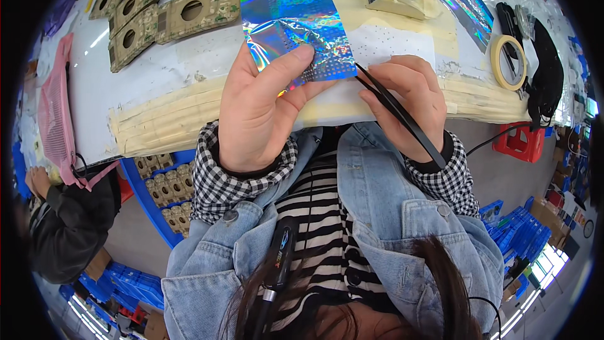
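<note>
1. Left hand [261, 104]: clamped on the holographic sheet [292, 3], thumb pressed on the front face, other fingers mostly hidden behind it.
2. Holographic sheet: held tilted above the near edge of the surface [94, 101]; rows of small dots mark its lower part, and the foil is creased near the thumb.
3. Right hand [415, 91]: clamped on the black tweezers [406, 119] between thumb and fingers. The tips stand slightly apart at the sheet's lower right corner; contact cannot be determined.
4. Left area of the surface: camouflage pieces [217, 12] with round openings.
5. Right area: second holographic sheet [467, 9], lying flat; tape roll [496, 66] just beside it.
6. Far side, between both sheets: beige block [396, 0].
</note>
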The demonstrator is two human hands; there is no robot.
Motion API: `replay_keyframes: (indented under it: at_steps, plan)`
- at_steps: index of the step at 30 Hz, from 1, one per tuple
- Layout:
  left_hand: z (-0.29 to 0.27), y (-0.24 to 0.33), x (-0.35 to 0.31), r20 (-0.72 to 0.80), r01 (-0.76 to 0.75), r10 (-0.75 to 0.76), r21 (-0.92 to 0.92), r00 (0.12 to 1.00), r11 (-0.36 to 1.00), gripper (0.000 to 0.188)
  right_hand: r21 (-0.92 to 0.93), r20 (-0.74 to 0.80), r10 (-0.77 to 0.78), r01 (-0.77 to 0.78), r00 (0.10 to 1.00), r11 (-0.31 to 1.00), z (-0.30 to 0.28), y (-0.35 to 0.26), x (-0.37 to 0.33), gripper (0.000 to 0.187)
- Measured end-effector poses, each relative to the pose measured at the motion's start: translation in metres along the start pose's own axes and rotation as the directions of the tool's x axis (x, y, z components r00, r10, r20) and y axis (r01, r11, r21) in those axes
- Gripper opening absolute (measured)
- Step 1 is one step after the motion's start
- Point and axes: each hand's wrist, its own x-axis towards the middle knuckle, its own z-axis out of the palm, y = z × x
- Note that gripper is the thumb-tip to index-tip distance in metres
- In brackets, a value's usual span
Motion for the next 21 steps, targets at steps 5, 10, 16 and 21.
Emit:
replay_keyframes:
  at_steps: [5, 10, 16, 21]
  plan:
    - [0.002, -0.002, 0.001, -0.011, 0.002, -0.002, 0.009, 1.0, 1.0, 0.028, 0.027, -0.018, 0.052, -0.051, 0.998, 0.998, 0.001, 0.0, -0.004, 0.037]
    - [-0.001, -0.004, 0.0, -0.019, -0.016, 0.016, 0.003, 1.0, 1.0, 0.029, 0.043, -0.033, 0.059, -0.058, 0.998, 0.997, -0.001, 0.0, -0.005, 0.037]
    - [-0.006, -0.002, -0.004, 0.058, -0.096, 0.093, 0.053, 0.994, 0.994, 0.033, 0.043, -0.03, 0.044, -0.042, 0.999, 0.998, -0.002, -0.001, -0.003, 0.038]
    - [-0.004, 0.005, -0.014, -0.013, -0.248, 0.262, 0.286, 0.965, 0.926, 0.026, -0.014, 0.035, -0.099, 0.1, 0.994, 0.995, -0.002, 0.006, -0.002, 0.038]
